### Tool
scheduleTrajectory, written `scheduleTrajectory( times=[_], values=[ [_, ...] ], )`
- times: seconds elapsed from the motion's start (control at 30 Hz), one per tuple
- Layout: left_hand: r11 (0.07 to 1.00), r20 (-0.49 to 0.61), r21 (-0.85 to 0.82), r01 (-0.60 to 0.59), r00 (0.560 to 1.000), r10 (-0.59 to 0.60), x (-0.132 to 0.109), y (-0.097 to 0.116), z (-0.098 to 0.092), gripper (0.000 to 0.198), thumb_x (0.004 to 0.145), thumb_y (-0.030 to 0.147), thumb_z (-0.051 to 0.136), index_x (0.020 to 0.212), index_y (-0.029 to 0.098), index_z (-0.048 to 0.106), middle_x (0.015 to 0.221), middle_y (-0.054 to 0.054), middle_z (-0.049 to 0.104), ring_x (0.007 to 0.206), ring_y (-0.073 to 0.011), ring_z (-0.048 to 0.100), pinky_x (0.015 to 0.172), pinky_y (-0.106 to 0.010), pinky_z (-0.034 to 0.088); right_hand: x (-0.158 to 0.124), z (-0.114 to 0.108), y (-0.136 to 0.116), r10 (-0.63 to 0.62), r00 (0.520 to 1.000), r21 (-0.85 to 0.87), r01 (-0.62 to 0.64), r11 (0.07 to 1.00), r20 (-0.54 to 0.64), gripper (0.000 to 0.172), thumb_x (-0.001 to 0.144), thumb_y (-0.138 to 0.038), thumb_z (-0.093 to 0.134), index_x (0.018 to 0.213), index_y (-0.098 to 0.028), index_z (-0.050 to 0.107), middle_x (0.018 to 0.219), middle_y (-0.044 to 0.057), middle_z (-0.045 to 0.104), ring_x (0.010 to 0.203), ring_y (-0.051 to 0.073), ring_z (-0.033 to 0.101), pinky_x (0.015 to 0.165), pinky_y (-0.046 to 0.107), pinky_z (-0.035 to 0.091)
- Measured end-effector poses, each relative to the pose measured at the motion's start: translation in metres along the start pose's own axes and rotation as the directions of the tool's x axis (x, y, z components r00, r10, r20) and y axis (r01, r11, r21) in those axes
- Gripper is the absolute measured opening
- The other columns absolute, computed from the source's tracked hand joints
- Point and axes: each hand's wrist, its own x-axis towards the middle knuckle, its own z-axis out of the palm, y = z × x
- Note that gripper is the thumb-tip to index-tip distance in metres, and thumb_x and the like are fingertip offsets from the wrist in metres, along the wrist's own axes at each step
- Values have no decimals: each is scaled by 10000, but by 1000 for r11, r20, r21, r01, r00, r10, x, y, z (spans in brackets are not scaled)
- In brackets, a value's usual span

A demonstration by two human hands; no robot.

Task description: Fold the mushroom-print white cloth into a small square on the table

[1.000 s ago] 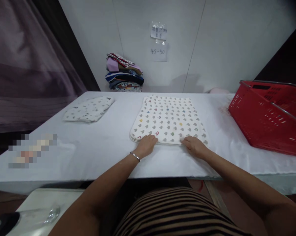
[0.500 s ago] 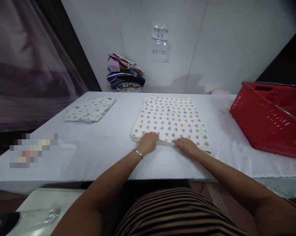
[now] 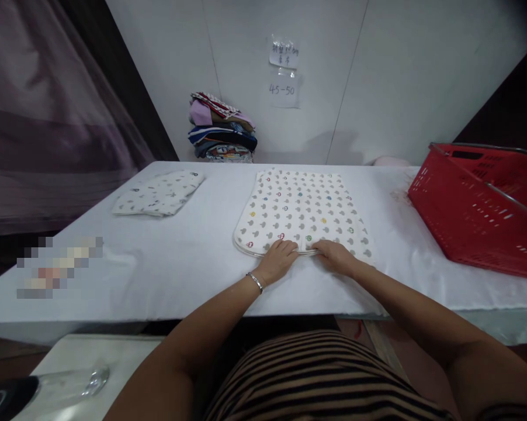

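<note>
A white cloth printed with grey and coloured shapes (image 3: 301,207) lies folded flat in several layers on the white table (image 3: 180,263). Both my hands are at the middle of its near edge, almost touching each other. My left hand (image 3: 279,261), with a bracelet on the wrist, has its fingers curled onto the edge layers. My right hand (image 3: 336,257) grips the same edge just to the right, fingers bent over the cloth.
A smaller folded cloth of the same print (image 3: 160,193) lies at the table's left. A red plastic basket (image 3: 478,204) stands at the right. A stack of folded clothes (image 3: 222,128) sits against the back wall under paper notes (image 3: 283,73).
Both hands have slid inward along the cloth's near edge, from its two corners to the middle, and now sit side by side.
</note>
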Motion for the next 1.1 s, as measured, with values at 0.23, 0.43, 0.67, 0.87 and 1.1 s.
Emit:
scheduleTrajectory(
  times=[0.23, 0.43, 0.67, 0.87, 1.1],
  values=[
    [999, 22, 6, 51, 998, -51, 14, 5, 5, 222, 1006, 146, 468, 899, 179, 660, 1105, -72, 656, 1053, -216, 578, 1049, -428, 417, 1, -7, -8, 36, 999, 10, -36, 999, 28, 287, 858, -84, 568, 1096, -185, 691, 1070, 94, 729, 983, 237, 666, 840, 338, 513],
    [998, -52, -26, 64, 997, -65, 9, 16, 3, 237, 986, 100, 464, 895, 176, 669, 1135, -88, 663, 1120, -216, 572, 1001, -407, 445, -5, -6, -13, -96, 995, 103, 100, 990, -40, 207, 930, -193, 584, 1118, -189, 671, 1038, 91, 712, 945, 216, 651, 825, 334, 532],
    [999, -163, -4, 51, 985, -51, 0, 19, 6, 279, 980, 84, 471, 809, 180, 670, 1094, -69, 683, 1076, -202, 586, 952, -378, 454, -3, 6, -12, -274, 945, -41, 271, 962, -180, 252, 1008, -207, 471, 1041, -189, 719, 995, 101, 704, 915, 222, 624, 794, 343, 514],
    [1000, -160, -15, -14, 987, 12, 0, 19, 5, 305, 987, 86, 463, 768, 185, 651, 1036, -54, 686, 1013, -193, 578, 930, -373, 432, -3, 15, -13, -278, 941, -239, 230, 943, -193, 299, 1023, -176, 427, 1001, -183, 725, 934, 85, 690, 844, 211, 568, 742, 331, 433],
    [972, -99, -205, 119, 985, -141, 0, 17, -1, 111, 914, 144, 608, 860, 192, 692, 992, -50, 694, 1002, -212, 576, 921, -395, 417, -16, 27, -17, -328, 932, -249, 285, 926, -152, 267, 1027, -180, 445, 1146, -200, 683, 999, 78, 698, 878, 198, 580, 753, 318, 442]
  ],
)
